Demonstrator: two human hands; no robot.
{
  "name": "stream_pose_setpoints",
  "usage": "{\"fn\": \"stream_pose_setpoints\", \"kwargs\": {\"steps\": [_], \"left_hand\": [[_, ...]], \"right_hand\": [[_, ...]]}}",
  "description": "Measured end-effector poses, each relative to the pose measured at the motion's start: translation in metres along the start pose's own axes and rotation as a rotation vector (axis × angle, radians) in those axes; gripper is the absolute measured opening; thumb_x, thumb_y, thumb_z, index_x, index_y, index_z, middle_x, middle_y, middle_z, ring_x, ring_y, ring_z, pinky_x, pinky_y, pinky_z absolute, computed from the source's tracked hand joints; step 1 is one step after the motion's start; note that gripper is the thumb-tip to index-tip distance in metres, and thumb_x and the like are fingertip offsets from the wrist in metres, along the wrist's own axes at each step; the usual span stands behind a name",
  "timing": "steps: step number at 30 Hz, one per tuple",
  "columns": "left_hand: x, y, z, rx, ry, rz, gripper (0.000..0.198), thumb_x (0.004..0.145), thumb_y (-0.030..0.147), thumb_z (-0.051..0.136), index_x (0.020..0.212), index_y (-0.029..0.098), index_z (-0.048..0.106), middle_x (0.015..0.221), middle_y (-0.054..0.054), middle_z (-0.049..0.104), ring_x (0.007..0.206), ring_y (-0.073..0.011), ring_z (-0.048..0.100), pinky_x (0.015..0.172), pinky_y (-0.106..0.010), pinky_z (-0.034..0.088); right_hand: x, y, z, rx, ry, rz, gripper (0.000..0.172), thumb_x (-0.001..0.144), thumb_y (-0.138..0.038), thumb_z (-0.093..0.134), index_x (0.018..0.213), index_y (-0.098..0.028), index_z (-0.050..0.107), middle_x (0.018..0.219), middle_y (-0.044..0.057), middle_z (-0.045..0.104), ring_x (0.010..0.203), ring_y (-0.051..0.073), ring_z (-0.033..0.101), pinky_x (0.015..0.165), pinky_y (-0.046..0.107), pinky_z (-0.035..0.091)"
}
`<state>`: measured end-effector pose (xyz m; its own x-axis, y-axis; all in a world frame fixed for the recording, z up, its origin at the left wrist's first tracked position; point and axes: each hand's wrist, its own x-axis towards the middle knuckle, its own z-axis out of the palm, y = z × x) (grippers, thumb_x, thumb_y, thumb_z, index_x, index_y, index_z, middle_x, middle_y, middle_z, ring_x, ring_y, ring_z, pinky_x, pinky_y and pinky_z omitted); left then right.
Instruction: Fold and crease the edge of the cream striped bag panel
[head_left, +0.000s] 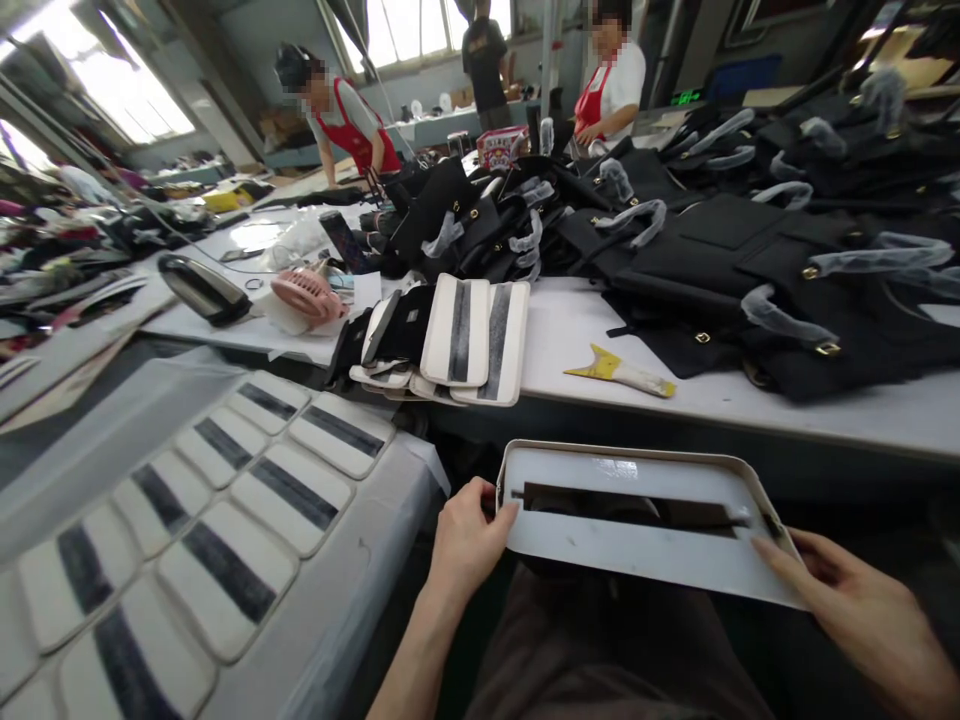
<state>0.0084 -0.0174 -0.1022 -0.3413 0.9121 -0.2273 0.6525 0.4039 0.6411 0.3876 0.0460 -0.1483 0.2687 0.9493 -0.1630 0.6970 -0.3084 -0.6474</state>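
I hold a flat white rectangular panel [637,540] with a long dark slot over my lap. My left hand [469,535] pinches its left end, thumb on top. My right hand [862,610] grips its right end, fingers lying along the edge. A stack of similar white panels [465,340] with grey strips lies on the table ahead. Several more white panels [225,500] with dark strips lie in rows on the surface to my left.
A yellow-handled scraper [619,372] lies on the white table [825,405]. Black handbags [787,270] with wrapped handles pile at the right and back. A pink fan [307,297] and a dark oblong device [202,290] sit at the left. Three people stand at the far tables.
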Motion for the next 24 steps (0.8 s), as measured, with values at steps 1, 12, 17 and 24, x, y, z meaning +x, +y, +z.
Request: {"fn": "stream_pose_setpoints", "kwargs": {"steps": [1, 12, 17, 24], "left_hand": [[0.002, 0.0, 0.001, 0.029, 0.008, 0.0, 0.019, 0.086, 0.038, 0.057, 0.086, 0.019, 0.06, 0.082, -0.004, 0.068, 0.075, -0.0185, 0.062, 0.064, -0.028, 0.038], [0.012, 0.005, 0.006, 0.286, 0.043, 0.021, 0.015, 0.089, 0.033, 0.051, 0.08, 0.021, 0.05, 0.074, -0.004, 0.064, 0.071, -0.0227, 0.063, 0.059, -0.029, 0.028], [0.008, 0.002, 0.01, 0.245, 0.064, 0.026, 0.014, 0.091, 0.026, 0.048, 0.078, 0.022, 0.046, 0.073, -0.003, 0.062, 0.071, -0.0218, 0.062, 0.06, -0.029, 0.029], [0.003, -0.002, 0.021, 0.147, 0.095, 0.075, 0.019, 0.094, 0.022, 0.041, 0.075, 0.024, 0.037, 0.075, -0.002, 0.056, 0.071, -0.0201, 0.058, 0.063, -0.029, 0.031]], "right_hand": [[0.0, -0.001, 0.0, 0.017, -0.012, 0.041, 0.055, 0.054, -0.074, 0.061, 0.079, -0.026, 0.071, 0.063, 0.01, 0.067, 0.051, 0.029, 0.062, 0.048, 0.042, 0.047], [0.021, 0.017, 0.002, -0.068, -0.082, 0.055, 0.066, 0.053, -0.083, 0.059, 0.08, -0.025, 0.073, 0.073, 0.01, 0.07, 0.067, 0.035, 0.065, 0.059, 0.045, 0.049], [0.018, 0.012, 0.0, -0.11, -0.087, 0.042, 0.066, 0.057, -0.081, 0.057, 0.084, -0.024, 0.074, 0.071, 0.009, 0.07, 0.068, 0.033, 0.066, 0.058, 0.042, 0.049], [0.003, 0.0, -0.001, -0.101, -0.08, -0.051, 0.055, 0.07, -0.07, 0.056, 0.092, -0.022, 0.072, 0.073, 0.005, 0.07, 0.07, 0.027, 0.066, 0.061, 0.033, 0.048]]}}
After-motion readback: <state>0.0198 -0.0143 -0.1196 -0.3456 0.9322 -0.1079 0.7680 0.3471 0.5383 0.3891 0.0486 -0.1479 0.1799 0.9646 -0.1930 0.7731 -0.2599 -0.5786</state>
